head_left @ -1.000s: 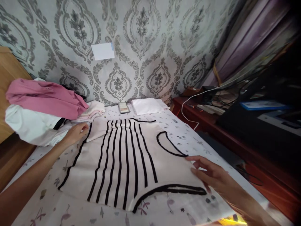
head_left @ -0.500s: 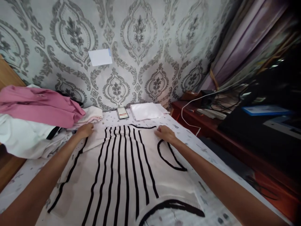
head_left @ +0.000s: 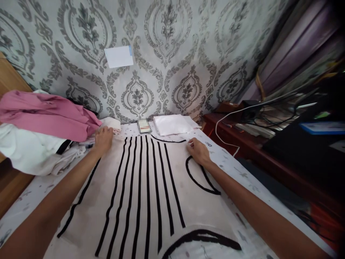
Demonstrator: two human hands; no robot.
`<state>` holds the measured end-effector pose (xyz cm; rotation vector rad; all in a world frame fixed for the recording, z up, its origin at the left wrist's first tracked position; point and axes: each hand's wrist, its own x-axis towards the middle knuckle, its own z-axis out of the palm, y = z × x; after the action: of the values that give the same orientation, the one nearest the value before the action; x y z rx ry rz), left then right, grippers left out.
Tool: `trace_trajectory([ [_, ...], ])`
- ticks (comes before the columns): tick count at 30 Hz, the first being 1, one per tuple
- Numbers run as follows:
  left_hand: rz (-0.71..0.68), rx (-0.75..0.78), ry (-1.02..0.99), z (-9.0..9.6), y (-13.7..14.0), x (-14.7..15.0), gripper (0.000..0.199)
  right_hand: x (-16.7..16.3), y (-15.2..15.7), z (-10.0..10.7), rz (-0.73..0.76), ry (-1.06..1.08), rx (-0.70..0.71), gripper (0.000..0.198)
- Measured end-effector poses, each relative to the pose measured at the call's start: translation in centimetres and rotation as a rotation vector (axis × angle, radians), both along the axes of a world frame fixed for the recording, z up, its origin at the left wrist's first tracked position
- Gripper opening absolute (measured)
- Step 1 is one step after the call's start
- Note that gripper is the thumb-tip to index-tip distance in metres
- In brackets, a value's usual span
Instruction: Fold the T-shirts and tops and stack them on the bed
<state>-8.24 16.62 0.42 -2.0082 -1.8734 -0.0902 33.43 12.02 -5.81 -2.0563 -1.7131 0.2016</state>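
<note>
A cream knit sleeveless top [head_left: 178, 180] with black stripes and black edging lies spread on the patterned sheet, its stripes running away from me. My left hand [head_left: 104, 140] is closed on its far left corner, the fingertips turned down and partly hidden. At the far right corner, beside the black-trimmed armhole, my right hand [head_left: 198, 151] has thumb and fingers pinched together on the cloth's edge. The other armhole curves across the near right, with sheet showing inside it.
Left of the top is a heap of clothes with a pink garment [head_left: 48, 113] and a white garment [head_left: 29, 147]. Beyond it lie a white folded packet [head_left: 172, 125] and a small blurred box [head_left: 144, 126] by the wall. A dark red desk [head_left: 229, 126] with cables stands at right.
The top's far left part, wrinkled before, now lies flatter. My left hand has shifted slightly, its back turned more upward. My right hand stays at the far right corner. The view has tilted a little.
</note>
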Motion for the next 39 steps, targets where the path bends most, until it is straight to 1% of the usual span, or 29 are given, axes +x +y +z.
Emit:
trace_trajectory([
  [1,-0.038,0.018,-0.013,-0.6,-0.7,0.7,0.042,0.0,-0.1,-0.1,0.004,-0.007,0.006,0.032],
  [3,-0.184,-0.015,-0.088,-2.0,-2.4,2.1,0.038,0.0,-0.2,-0.2,0.019,-0.064,0.057,0.039],
  [5,-0.375,-0.14,-0.221,-3.8,-4.3,3.2,0.038,-0.6,-0.1,-0.1,0.075,-0.147,0.155,0.038],
  [7,-0.503,-0.263,-0.336,-5.5,-5.9,3.7,0.044,-1.8,0.1,0.2,0.192,-0.194,0.227,0.033],
  [8,-0.517,-0.295,-0.364,-6.3,-6.4,3.5,0.048,-2.6,0.3,0.4,0.269,-0.195,0.237,0.03],
  [9,-0.494,-0.303,-0.37,-6.9,-6.7,3.0,0.05,-3.7,0.7,0.7,0.352,-0.186,0.224,0.029],
  [11,-0.382,-0.276,-0.34,-7.7,-7.0,1.2,0.054,-6.1,1.7,1.2,0.473,-0.155,0.131,0.029],
  [13,-0.241,-0.229,-0.3,-8.1,-6.8,-1.3,0.055,-8.8,3.2,1.7,0.503,-0.128,0.021,0.031],
  [15,-0.139,-0.193,-0.278,-8.2,-6.8,-3.8,0.057,-11.2,5.2,1.9,0.469,-0.115,-0.046,0.033],
  [18,-0.082,-0.161,-0.267,-8.4,-7.2,-6.0,0.057,-14.1,8.2,1.9,0.402,-0.111,-0.083,0.031],
  [21,-0.052,-0.177,-0.259,-8.3,-7.8,-6.2,0.057,-15.5,10.3,1.7,0.35,-0.105,-0.121,0.024],
  [24,-0.037,-0.187,-0.262,-8.1,-8.0,-5.7,0.057,-15.6,11.2,1.7,0.314,-0.095,-0.106,0.021],
  [27,-0.039,-0.183,-0.27,-7.9,-8.0,-5.4,0.056,-15.3,11.1,1.5,0.258,-0.094,-0.035,0.025],
  [30,-0.038,-0.203,-0.266,-7.5,-8.2,-5.5,0.056,-15.2,10.7,1.0,0.252,-0.095,0.0,0.024],
  [33,-0.006,-0.242,-0.227,-6.4,-8.4,-5.2,0.055,-15.3,10.3,1.0,0.271,-0.088,0.023,0.028],
  [35,-0.004,-0.251,-0.187,-5.6,-8.1,-4.3,0.053,-15.4,9.6,1.3,0.294,-0.093,0.078,0.033],
  [37,-0.087,-0.246,-0.185,-5.0,-7.4,-2.6,0.053,-15.5,8.3,1.4,0.353,-0.101,0.153,0.034],
  [39,-0.243,-0.271,-0.246,-5.0,-6.0,-0.7,0.057,-15.6,6.3,1.0,0.476,-0.106,0.212,0.035],
])
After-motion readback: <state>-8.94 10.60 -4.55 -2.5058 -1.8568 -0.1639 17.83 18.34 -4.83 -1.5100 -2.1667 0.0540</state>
